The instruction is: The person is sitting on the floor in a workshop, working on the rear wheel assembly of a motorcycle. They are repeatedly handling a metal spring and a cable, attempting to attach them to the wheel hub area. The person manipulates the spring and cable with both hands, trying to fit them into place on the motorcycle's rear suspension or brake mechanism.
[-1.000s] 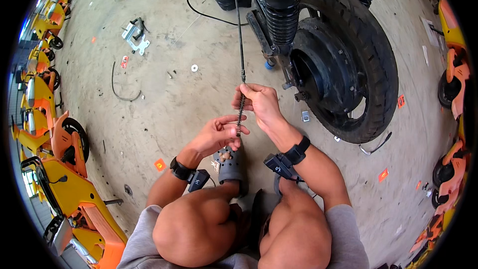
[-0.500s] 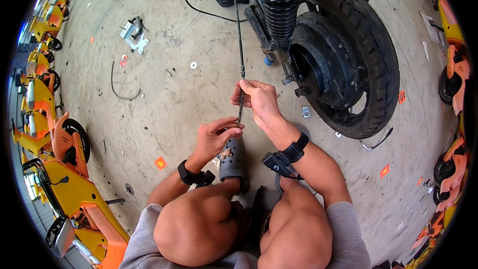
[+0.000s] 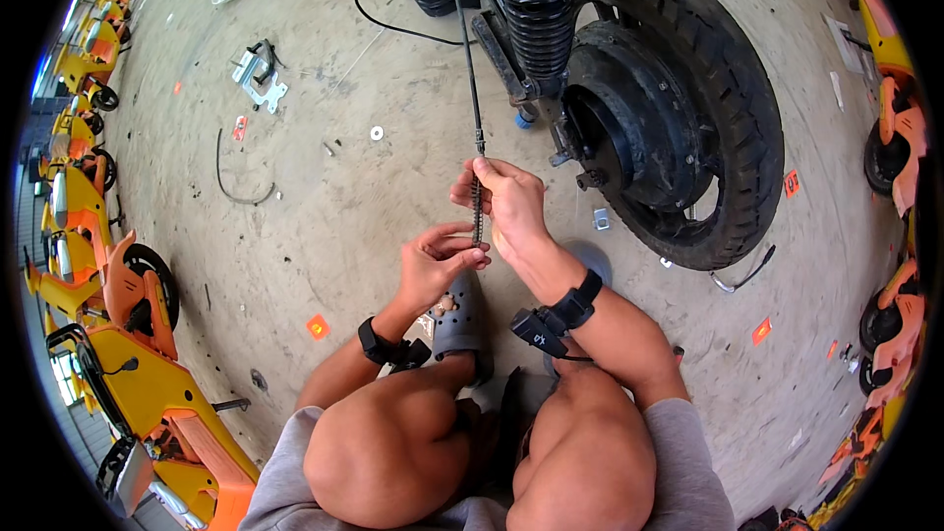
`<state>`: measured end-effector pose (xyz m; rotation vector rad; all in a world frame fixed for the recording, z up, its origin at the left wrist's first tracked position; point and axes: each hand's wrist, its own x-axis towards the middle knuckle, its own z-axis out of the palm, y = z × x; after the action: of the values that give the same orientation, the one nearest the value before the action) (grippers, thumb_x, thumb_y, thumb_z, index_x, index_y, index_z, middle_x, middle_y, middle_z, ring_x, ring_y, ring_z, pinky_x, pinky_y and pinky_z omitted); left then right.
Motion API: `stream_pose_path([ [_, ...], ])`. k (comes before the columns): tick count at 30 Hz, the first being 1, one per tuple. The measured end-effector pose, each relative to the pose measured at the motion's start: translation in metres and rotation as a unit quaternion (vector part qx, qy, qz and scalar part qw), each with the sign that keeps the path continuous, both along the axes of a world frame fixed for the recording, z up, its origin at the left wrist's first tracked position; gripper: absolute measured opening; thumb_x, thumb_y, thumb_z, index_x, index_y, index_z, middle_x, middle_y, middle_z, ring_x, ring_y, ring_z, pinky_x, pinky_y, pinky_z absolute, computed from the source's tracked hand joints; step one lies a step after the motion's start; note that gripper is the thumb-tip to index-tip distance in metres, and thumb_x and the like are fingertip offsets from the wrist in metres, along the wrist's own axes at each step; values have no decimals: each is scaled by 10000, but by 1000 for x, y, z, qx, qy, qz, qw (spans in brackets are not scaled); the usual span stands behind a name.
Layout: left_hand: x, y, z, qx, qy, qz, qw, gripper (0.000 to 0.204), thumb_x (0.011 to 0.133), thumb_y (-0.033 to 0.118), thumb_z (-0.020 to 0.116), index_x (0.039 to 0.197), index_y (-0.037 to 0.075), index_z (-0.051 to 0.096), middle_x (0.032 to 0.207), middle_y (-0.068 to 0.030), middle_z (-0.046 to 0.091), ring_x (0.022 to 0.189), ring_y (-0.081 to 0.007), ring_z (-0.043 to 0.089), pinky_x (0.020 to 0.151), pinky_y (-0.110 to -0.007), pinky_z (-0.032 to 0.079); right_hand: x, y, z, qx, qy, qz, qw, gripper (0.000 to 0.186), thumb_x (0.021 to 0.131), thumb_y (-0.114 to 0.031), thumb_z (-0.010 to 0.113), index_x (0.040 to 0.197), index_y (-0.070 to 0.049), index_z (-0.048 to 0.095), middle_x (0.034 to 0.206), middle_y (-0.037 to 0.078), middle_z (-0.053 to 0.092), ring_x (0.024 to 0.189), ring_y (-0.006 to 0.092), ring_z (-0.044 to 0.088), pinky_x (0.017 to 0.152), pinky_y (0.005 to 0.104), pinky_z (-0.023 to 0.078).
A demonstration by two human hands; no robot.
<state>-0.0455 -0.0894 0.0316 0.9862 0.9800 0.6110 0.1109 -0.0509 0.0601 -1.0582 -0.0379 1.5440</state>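
Lifted slightly toward frame centre, right hand (image 3: 509, 205) grips the cable (image 3: 476, 192) while left hand (image 3: 438, 261) pinches its still-unattached lower end.

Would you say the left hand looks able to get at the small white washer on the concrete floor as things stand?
Probably yes: the small white washer lies on bare floor ahead of the left hand, nothing between, though that hand now pinches the black cable.

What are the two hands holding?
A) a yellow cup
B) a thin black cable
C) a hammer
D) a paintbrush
B: the right hand and the left hand both pinch a thin black cable that runs up toward the big wheel of the scooter.
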Motion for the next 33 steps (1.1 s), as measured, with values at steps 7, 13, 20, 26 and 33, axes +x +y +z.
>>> stream_pose_path([
  [7, 9, 51, 15, -18, -46, 37, 998, 540, 975, 216, 555, 1413, -19, 345, 1303, -175, 538, 1124, -229, 588, 956, -367, 483, 1, -1, -4, 13, -25, 19, 999, 185, 964, -114, 549, 946, 35, 657, 778, 78, 647, 636, 164, 644, 597, 296, 555],
  [13, 66, 129, 55, -129, -129, 43, 982, 469, 1018, 355, 441, 1344, 18, 409, 1158, -141, 583, 1022, -230, 595, 909, -355, 478, 1, 0, -9, 36, -22, 43, 998, 199, 960, -124, 556, 934, 40, 665, 748, 71, 640, 606, 158, 629, 591, 294, 551],
  [20, 68, 167, 26, -216, -290, -53, 931, 427, 1023, 435, 389, 1146, 37, 481, 757, -9, 494, 690, -138, 471, 657, -315, 421, 4, -1, -7, 30, -68, 60, 995, 199, 948, -137, 575, 911, 33, 672, 725, 61, 635, 561, 140, 609, 542, 269, 527],
  [26, 57, 111, 35, -146, -140, -1, 979, 412, 1023, 382, 422, 1176, 13, 521, 1016, -62, 610, 700, -101, 558, 512, -235, 441, 8, -4, -12, 50, -101, 61, 992, 221, 958, -144, 562, 872, 26, 673, 713, 61, 633, 531, 124, 582, 502, 250, 484],
  [33, 48, 103, 36, -105, -86, -49, 990, 306, 1011, 246, 492, 1129, -24, 574, 1042, -139, 678, 625, -95, 563, 490, -246, 461, 8, -5, -13, 58, -26, 74, 995, 242, 979, -211, 558, 912, 1, 654, 789, 59, 629, 624, 131, 578, 571, 274, 489],
])
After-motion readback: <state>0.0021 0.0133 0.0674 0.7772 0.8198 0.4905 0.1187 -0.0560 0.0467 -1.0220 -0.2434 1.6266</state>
